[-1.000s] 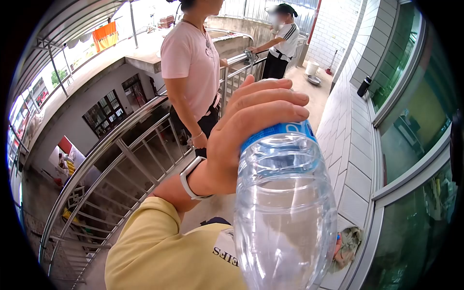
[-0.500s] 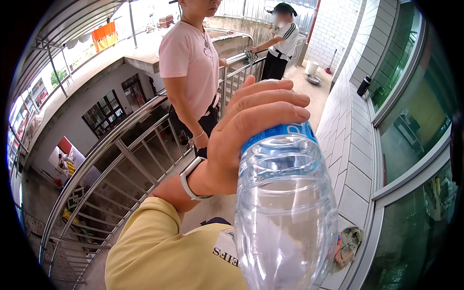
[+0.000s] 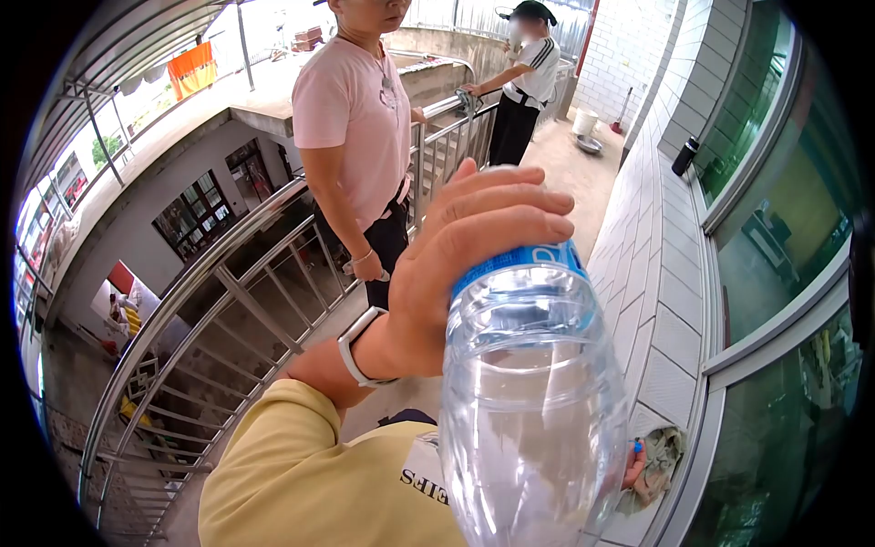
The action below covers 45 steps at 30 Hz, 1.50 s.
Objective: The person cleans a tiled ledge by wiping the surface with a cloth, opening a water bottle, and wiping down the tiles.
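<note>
My left hand [image 3: 488,223], with a white band on its wrist, is wrapped round the upper part of a clear plastic bottle [image 3: 533,401] with a blue label. The bottle is tipped up close to the camera, its ribbed body filling the lower middle of the view. Just past its right edge, part of my right hand [image 3: 633,469] shows low down, with a small blue bottle cap [image 3: 637,447] at its fingertips. The bottle hides the rest of that hand. Beside it a crumpled grey cloth [image 3: 668,460] lies on the tiled ledge.
A person in a pink shirt [image 3: 355,137] stands at the metal railing [image 3: 228,264]. Farther off, another person in a white shirt [image 3: 533,73] holds the rail. Along the right run a tiled wall [image 3: 670,301], green-tinted windows [image 3: 784,210] and a black flask [image 3: 685,156].
My left hand and the bottle have shifted slightly down and left in view. The blue cap at my right fingertips now shows beside the bottle.
</note>
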Each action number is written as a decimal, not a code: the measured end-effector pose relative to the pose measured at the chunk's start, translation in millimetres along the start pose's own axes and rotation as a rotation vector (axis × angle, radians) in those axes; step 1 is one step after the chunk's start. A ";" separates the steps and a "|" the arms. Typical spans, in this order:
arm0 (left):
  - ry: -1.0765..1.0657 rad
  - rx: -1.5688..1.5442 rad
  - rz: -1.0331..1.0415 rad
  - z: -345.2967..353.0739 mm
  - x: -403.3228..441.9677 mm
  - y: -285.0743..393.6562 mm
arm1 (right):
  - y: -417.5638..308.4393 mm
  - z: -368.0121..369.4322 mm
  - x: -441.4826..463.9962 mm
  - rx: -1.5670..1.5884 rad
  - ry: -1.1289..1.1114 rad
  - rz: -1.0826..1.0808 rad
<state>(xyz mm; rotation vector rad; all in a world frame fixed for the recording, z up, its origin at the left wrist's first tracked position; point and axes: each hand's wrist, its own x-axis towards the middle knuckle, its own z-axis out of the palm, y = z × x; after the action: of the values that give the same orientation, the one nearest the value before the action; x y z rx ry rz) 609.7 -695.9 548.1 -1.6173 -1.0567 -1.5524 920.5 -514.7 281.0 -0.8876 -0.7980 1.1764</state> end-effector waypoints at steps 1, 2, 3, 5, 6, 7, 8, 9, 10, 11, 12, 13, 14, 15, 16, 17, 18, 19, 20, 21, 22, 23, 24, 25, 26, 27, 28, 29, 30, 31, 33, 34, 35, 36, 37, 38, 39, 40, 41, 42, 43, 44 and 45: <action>-0.010 -0.021 -0.031 1.1 -2.2 2.5 | -1.2 0.6 -1.1 -0.050 0.013 -0.013; -0.030 -0.013 -0.042 1.6 -7.4 2.0 | -2.2 0.4 -2.0 -0.101 0.026 -0.027; -0.032 -0.020 -0.045 2.9 -11.6 5.0 | -2.3 -0.2 -2.1 -0.105 0.033 -0.027; -0.084 -0.070 -0.185 5.5 -20.1 12.4 | -0.8 -1.3 -1.3 -0.086 0.046 -0.012; -0.118 -0.104 -0.206 4.6 -23.0 14.0 | -0.1 -1.2 -1.2 -0.088 0.051 -0.013; -0.148 -0.124 -0.252 5.4 -28.4 17.3 | 0.6 -0.6 -0.9 -0.084 0.051 -0.017; -0.187 -0.150 -0.299 5.1 -31.6 20.9 | 0.8 -0.2 -0.8 -0.081 0.050 -0.021; -0.226 -0.176 -0.348 5.0 -34.4 24.2 | 0.2 0.0 -0.8 -0.083 0.055 -0.020; -0.231 -0.180 -0.352 6.9 -39.4 24.9 | -0.4 -0.5 -1.0 -0.081 0.039 -0.009; -0.240 -0.264 -0.412 9.6 -47.2 23.4 | -0.3 -2.0 -1.8 -0.080 0.022 0.003; -0.248 -0.344 -0.471 11.0 -54.9 22.7 | 0.7 -3.5 -2.3 -0.082 0.025 0.010; -0.254 -0.342 -0.473 10.8 -60.8 24.4 | 2.0 -4.1 -2.2 -0.092 0.004 -0.009; -0.305 -0.399 -0.598 10.5 -66.8 27.3 | 3.4 -4.1 -2.2 -0.100 -0.018 -0.030; -0.353 -0.457 -0.722 10.9 -74.2 29.8 | 3.7 -4.3 -2.4 -0.098 -0.019 -0.027; -0.373 -0.512 -0.777 13.5 -85.7 30.1 | 3.0 -4.9 -2.7 -0.100 -0.043 -0.022; -0.374 -0.508 -0.776 15.2 -97.8 29.8 | 2.8 -5.2 -3.3 -0.101 -0.067 -0.017; -0.458 -0.519 -0.868 16.4 -110.1 29.5 | 3.4 -5.7 -4.0 -0.097 -0.069 -0.015; -0.542 -0.530 -0.960 17.5 -121.3 29.7 | 3.7 -6.7 -4.5 -0.121 -0.118 -0.014; -0.545 -0.527 -0.955 18.7 -130.6 29.7 | 3.9 -6.0 -4.6 -0.143 -0.166 -0.016; -0.605 -0.506 -1.010 19.7 -138.9 29.7 | 1.3 -3.5 -6.9 -0.137 -0.164 -0.018; -0.666 -0.483 -1.065 20.6 -147.1 29.7 | -4.1 0.4 -11.5 -0.192 -0.232 -0.044; -0.669 -0.483 -1.060 21.7 -157.2 29.8 | -10.1 4.6 -16.8 -0.247 -0.301 -0.070; -0.691 -0.484 -1.089 22.7 -167.3 30.3 | -17.3 10.7 -23.3 -0.245 -0.297 -0.071; -0.713 -0.486 -1.120 23.1 -173.8 31.1 | -25.6 19.0 -31.9 -0.196 -0.382 -0.086; -0.735 -0.512 -1.147 22.6 -176.5 32.4 | -32.7 26.7 -41.3 -0.147 -0.466 -0.100; -0.739 -0.515 -1.149 23.0 -181.2 33.4 | -38.7 35.8 -51.3 -0.150 -0.462 -0.098; -0.782 -0.535 -1.179 24.2 -187.2 33.8 | -44.0 45.8 -60.9 -0.091 -0.505 -0.117; -0.824 -0.554 -1.207 25.3 -192.1 34.8 | -47.2 51.3 -68.9 -0.032 -0.550 -0.136; -0.825 -0.555 -1.207 26.2 -195.2 36.7 | -48.3 52.4 -74.2 -0.028 -0.584 -0.118; -0.851 -0.558 -1.214 27.0 -197.8 38.4 | -51.4 54.7 -78.0 -0.027 -0.583 -0.119; -0.881 -0.559 -1.217 29.0 -204.0 40.3 | -60.6 61.4 -83.8 -0.085 -0.729 -0.191; -0.890 -0.565 -1.168 30.2 -208.3 41.3 | -64.0 62.3 -86.7 -0.060 -0.750 -0.181; -0.900 -0.573 -1.120 30.8 -211.4 42.8 | -67.8 63.1 -89.3 -0.061 -0.742 -0.181; -0.908 -0.579 -1.120 31.6 -212.6 44.8 | -72.0 63.7 -91.3 -0.093 -0.783 -0.213; -0.953 -0.557 -1.095 33.1 -213.3 46.0 | -74.8 64.5 -93.1 -0.125 -0.822 -0.247; -0.996 -0.534 -1.068 35.3 -214.4 46.5 | -76.0 65.7 -96.3 -0.121 -0.801 -0.255; -1.003 -0.541 -1.063 37.6 -218.2 47.3 | -77.7 64.7 -95.9 -0.125 -0.791 -0.257; -0.983 -0.544 -1.032 39.6 -223.6 48.2 | -79.8 63.3 -96.0 -0.229 -0.852 -0.348; -0.964 -0.547 -1.000 41.3 -226.5 48.9 | -82.5 63.1 -95.9 -0.335 -0.910 -0.439; -0.972 -0.555 -0.993 42.7 -226.4 49.0 | -92.2 68.5 -96.6 -0.396 -0.921 -0.524; -0.960 -0.577 -1.044 44.3 -226.4 48.3 | -96.5 71.1 -93.3 -0.404 -0.904 -0.528; -0.957 -0.603 -1.103 44.0 -228.7 50.0 | -99.2 70.2 -92.1 -0.463 -0.928 -0.588; -0.990 -0.630 -1.122 40.2 -236.2 52.5 | -103.0 67.1 -94.8 -0.532 -0.949 -0.624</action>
<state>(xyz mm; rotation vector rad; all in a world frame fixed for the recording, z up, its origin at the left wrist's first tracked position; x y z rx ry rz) 681.2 -711.2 313.9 -2.5581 -2.5045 -1.8269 885.0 -611.7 396.7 -0.3730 -2.0591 0.7796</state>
